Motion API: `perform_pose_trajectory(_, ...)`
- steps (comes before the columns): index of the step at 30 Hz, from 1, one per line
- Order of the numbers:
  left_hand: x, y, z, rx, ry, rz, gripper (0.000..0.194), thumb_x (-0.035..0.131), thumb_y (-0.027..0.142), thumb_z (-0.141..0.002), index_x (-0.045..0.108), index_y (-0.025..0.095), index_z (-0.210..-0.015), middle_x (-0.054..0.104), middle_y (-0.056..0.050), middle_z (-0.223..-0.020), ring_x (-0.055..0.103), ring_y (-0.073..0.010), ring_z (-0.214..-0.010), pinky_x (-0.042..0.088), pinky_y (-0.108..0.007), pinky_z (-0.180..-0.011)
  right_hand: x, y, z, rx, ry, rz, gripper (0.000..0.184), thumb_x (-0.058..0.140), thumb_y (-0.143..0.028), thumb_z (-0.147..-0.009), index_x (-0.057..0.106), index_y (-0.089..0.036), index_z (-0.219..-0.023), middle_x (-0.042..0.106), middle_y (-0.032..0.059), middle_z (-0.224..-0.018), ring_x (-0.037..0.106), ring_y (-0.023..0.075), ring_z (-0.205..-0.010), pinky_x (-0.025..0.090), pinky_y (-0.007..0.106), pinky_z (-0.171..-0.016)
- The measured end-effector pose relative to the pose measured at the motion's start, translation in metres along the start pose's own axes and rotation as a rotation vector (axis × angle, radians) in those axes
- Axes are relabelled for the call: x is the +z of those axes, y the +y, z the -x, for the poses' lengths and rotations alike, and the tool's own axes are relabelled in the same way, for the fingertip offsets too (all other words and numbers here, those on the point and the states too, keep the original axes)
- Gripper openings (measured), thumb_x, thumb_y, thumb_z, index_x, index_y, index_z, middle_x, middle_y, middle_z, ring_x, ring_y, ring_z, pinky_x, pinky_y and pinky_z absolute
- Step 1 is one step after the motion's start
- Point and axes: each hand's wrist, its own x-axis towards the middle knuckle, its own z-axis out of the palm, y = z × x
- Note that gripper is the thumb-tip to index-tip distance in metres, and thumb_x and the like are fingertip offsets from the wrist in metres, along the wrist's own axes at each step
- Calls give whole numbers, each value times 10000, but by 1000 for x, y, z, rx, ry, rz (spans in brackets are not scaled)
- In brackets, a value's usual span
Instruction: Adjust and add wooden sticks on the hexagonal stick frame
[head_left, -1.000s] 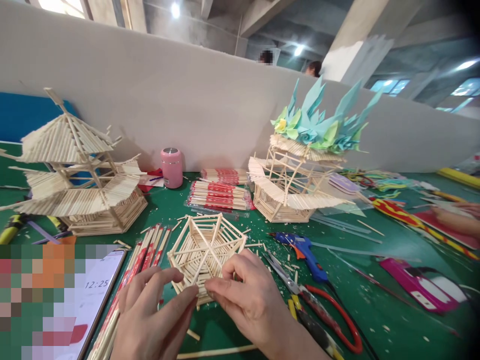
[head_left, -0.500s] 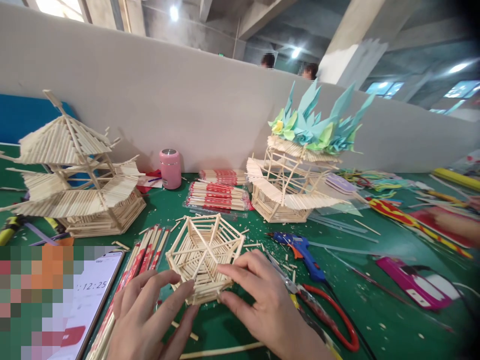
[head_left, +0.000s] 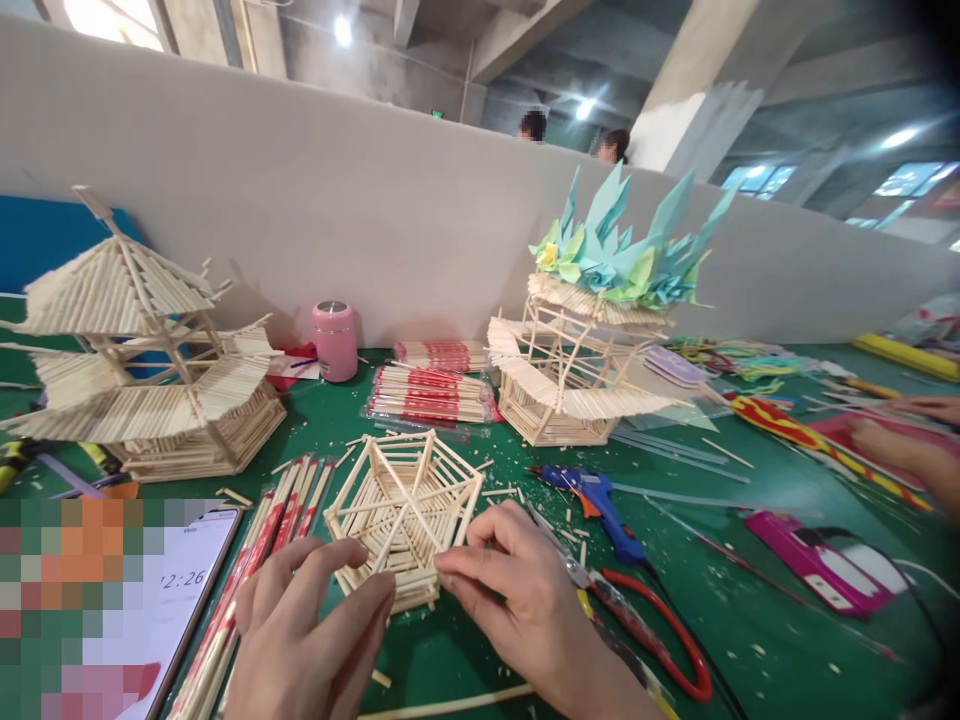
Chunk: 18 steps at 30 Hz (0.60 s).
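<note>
A small hexagonal frame of glued wooden sticks point(head_left: 405, 505) lies on the green table point(head_left: 750, 600) in front of me. My left hand point(head_left: 307, 635) has its fingers bent, the tips pressed on the frame's near left edge. My right hand point(head_left: 525, 600) pinches the frame's near right edge between thumb and fingers. Both hands hold the frame flat on the table.
A phone point(head_left: 176, 600) and wrapped chopsticks point(head_left: 262, 550) lie at the left. Red-handled cutters point(head_left: 645, 630), scissors and a blue glue gun point(head_left: 600, 500) lie to the right. Two stick pagodas point(head_left: 142, 350) point(head_left: 577, 370), a pink cup point(head_left: 335, 340) and another person's arm point(head_left: 900, 450) are farther off.
The frame has been turned slightly on the table under my fingers. My right thumb and fingers have shifted along its near edge; the view drifted a little.
</note>
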Motion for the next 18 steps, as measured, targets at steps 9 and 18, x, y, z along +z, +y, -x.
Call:
perform_pose_trajectory(9, -4, -2, -2, 46, -44, -31, 158, 524, 181, -801, 630, 285, -856, 609, -45, -901, 484, -242, -856, 360, -363, -687, 1, -1, 3, 42, -14, -32, 136, 586, -157, -822, 718, -191, -817, 547, 36, -699, 507, 163, -685, 404, 275, -581)
perform_pose_trajectory(18, -14, -7, -10, 76, -177, -10, 142, 598, 243, -776, 642, 260, -909, 590, -59, -943, 495, -239, -883, 451, -360, -709, -1, -3, 3, 78, -50, -39, 144, 578, -155, -826, 716, -193, -844, 554, 33, -727, 511, 168, -723, 413, 280, -612)
